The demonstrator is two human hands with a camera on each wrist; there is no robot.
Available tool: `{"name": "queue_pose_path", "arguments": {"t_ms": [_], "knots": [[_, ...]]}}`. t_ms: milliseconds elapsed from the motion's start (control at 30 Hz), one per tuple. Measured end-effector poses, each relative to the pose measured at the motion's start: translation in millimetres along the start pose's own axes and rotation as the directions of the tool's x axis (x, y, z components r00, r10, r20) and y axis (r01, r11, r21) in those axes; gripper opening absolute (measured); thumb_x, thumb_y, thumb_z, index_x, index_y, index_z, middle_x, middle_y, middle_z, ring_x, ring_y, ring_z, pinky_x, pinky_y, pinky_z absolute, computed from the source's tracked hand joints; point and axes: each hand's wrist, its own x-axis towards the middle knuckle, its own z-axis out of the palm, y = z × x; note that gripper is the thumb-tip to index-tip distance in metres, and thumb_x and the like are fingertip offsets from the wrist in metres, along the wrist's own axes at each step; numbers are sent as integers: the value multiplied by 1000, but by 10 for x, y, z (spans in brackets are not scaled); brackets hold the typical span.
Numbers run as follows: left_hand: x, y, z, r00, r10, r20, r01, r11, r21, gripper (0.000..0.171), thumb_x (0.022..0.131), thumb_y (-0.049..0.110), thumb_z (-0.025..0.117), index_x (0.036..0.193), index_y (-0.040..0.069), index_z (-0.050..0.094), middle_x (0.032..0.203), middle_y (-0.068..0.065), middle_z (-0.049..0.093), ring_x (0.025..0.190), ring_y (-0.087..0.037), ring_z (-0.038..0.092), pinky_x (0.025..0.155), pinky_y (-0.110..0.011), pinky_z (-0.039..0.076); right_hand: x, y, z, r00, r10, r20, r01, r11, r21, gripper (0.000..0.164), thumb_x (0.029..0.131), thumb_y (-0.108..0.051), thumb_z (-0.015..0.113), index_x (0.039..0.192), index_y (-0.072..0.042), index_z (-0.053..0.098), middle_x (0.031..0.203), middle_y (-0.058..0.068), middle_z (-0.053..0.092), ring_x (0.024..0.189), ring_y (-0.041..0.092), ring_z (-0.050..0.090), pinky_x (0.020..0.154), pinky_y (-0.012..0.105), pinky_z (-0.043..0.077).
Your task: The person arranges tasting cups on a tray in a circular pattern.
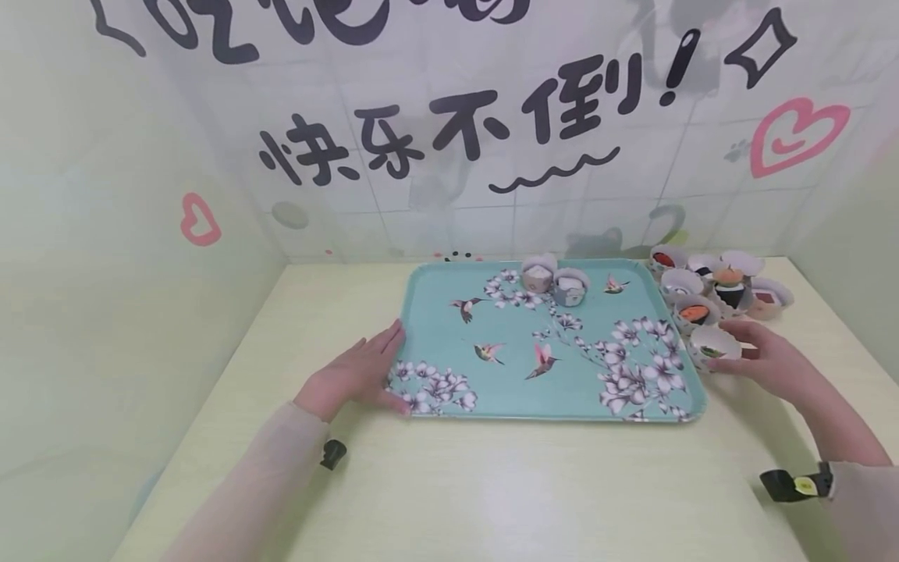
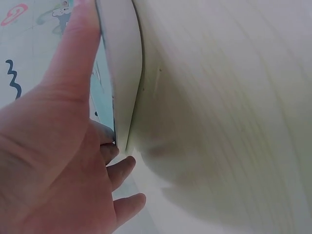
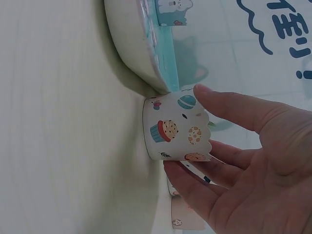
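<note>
A turquoise tray [image 1: 435, 332] printed with hummingbirds and blossoms lies on the table. My left hand [image 1: 354, 378] rests against its left side, fingers extended along the edge and thumb at the near corner. In the left wrist view the thumb [image 2: 73, 63] lies along the tray's rim. At the tray's right edge, my right hand [image 1: 779, 367] holds a paper baking cup [image 1: 712, 343] with something green inside. The right wrist view shows this cup [image 3: 175, 129], printed with cupcakes, upright between thumb and fingers. Two more paper cups, one pinkish [image 1: 538, 279] and one greyish [image 1: 570, 290], stand on the tray's far part.
Several paper cups cluster right of the tray, including one with an orange-topped piece [image 1: 695, 314], one with a red piece [image 1: 666, 259] and one with a dark-wrapped piece [image 1: 730, 295]. A printed wall covering [image 1: 449, 226] rises behind the table [image 1: 492, 492].
</note>
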Motion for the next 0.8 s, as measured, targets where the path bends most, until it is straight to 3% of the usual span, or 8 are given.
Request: {"name": "queue_pose_path", "arguments": {"t_ms": [167, 433, 800], "knots": [[-4, -15, 25, 1000, 17, -20, -18, 1000, -19, 135, 68, 68, 78, 159, -1, 6, 169, -17, -2, 156, -37, 10, 125, -59, 18, 19, 5, 14, 1000, 13, 0, -13, 1000, -25, 81, 94, -24, 68, 146, 18, 22, 146, 48, 23, 123, 71, 33, 101, 75, 38], [-37, -28, 76, 998, 12, -59, -14, 999, -32, 134, 68, 68, 77, 158, -4, 8, 168, -20, 4, 155, -39, 11, 126, -60, 15, 14, 7, 15, 999, 6, -51, -11, 996, -92, 71, 94, -24, 68, 141, 17, 32, 140, 47, 32, 120, 69, 40, 97, 72, 44], [-107, 26, 41, 997, -9, -83, 13, 999, 52, 129, 69, 71, 75, 154, -9, 20, 164, -26, 18, 152, -42, 21, 125, -59, 19, -63, -97, -67, 995, 14, -95, -25, 993, -117, 72, 96, -32, 66, 142, 14, 35, 144, 47, 30, 120, 68, 42, 94, 71, 47]]}}
